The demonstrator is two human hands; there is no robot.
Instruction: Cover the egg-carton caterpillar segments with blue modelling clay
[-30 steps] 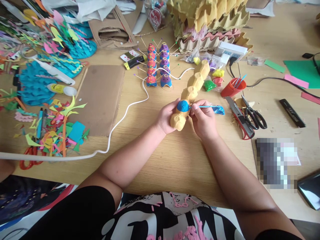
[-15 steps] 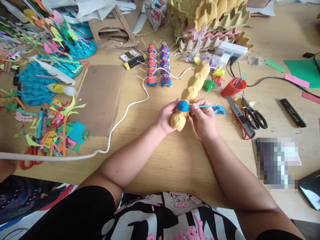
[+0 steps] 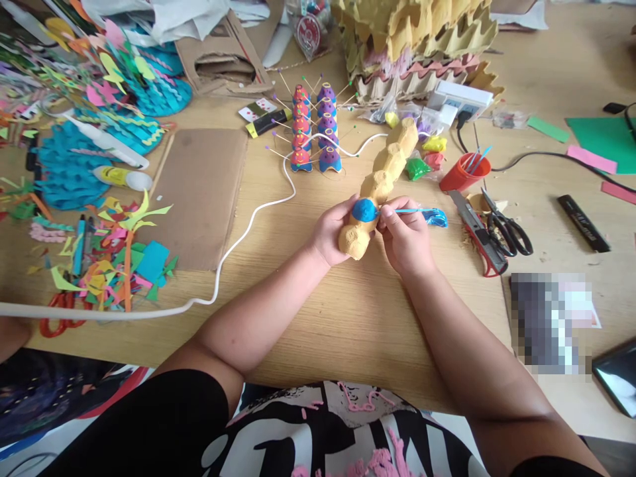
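Note:
My left hand (image 3: 330, 233) is closed around the near end of a yellow egg-carton strip (image 3: 389, 160), which slants away from me above the table. One bump of the strip bears a smooth blue clay cap (image 3: 364, 210). In my right hand (image 3: 406, 244) a thin light-blue stick (image 3: 411, 211) is pinched between thumb and fingers, its tip at the cap's right edge. Just beyond that hand lies a blue clay packet (image 3: 436, 217). Behind stand two finished-looking carton caterpillars, one red and blue (image 3: 301, 124), the other purple and blue (image 3: 328, 123).
A white cable (image 3: 254, 213) crosses the table beside a cardboard sheet (image 3: 201, 199). Paper scraps (image 3: 112, 268) lie left. To the right are a red cup (image 3: 460, 175), a box cutter (image 3: 477, 232) and black scissors (image 3: 504, 225). Egg trays (image 3: 412, 40) are stacked behind.
Almost nothing differs. Both hands, the strip and the stick keep nearly the same place, with only a very slight shift of the right hand.

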